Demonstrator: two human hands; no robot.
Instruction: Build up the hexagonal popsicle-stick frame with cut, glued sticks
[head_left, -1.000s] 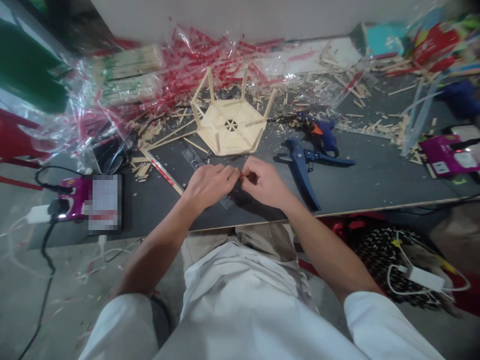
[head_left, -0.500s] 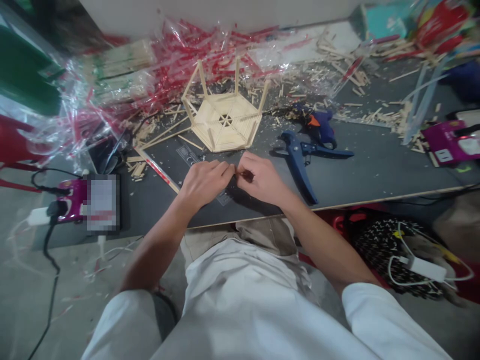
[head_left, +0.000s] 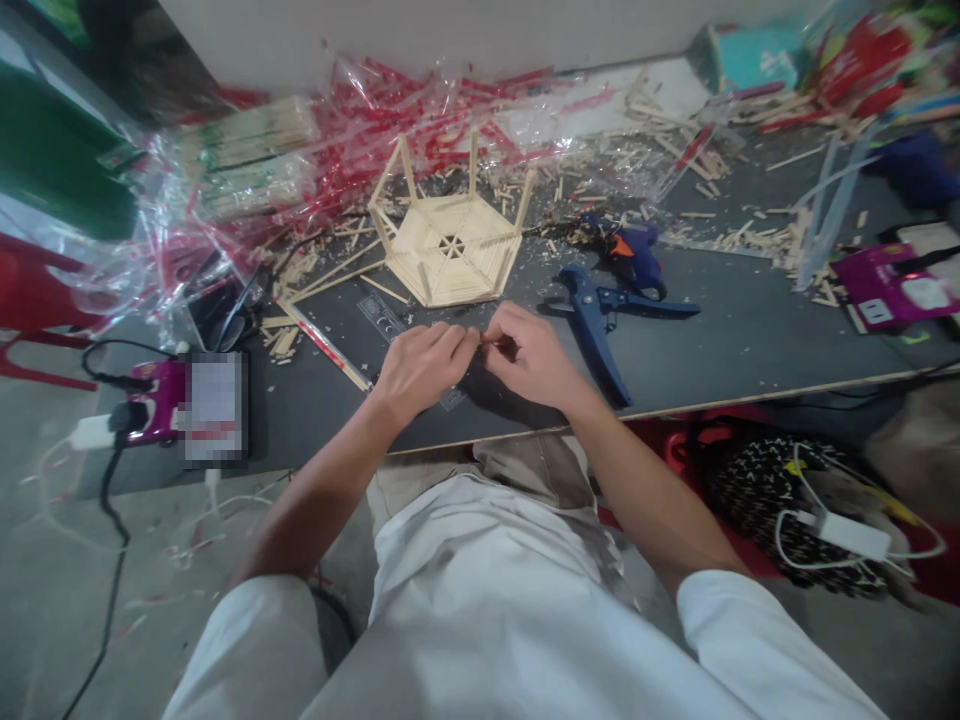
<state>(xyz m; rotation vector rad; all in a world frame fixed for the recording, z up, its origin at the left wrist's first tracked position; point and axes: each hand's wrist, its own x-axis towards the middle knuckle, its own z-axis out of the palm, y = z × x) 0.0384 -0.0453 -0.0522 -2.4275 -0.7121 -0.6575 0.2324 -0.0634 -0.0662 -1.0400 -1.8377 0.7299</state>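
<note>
My left hand [head_left: 426,362] and my right hand [head_left: 531,352] meet fingertip to fingertip above the grey tabletop [head_left: 720,365]. Both are closed in a pinch; whatever lies between the fingers is too small or hidden to name. Just beyond them stands a hexagonal wooden-stick frame [head_left: 480,282], with a slatted base and several upright sticks along its rim. To the right of my right hand lies a blue cutter [head_left: 600,335] with its handles spread. Behind that rests a blue glue gun [head_left: 641,262] with an orange part.
Clear and red plastic wrappers [head_left: 360,130] and bundled sticks [head_left: 255,135] pile up at the back left. Stick offcuts [head_left: 281,340] litter the table. Purple power strips [head_left: 154,405] sit at both sides, one beside a device with a blurred screen [head_left: 216,405].
The whole view has shifted slightly. My hands keep nearly the same pinched pose, close together in front of the wooden frame. The cutter and the frame have stayed in place.
</note>
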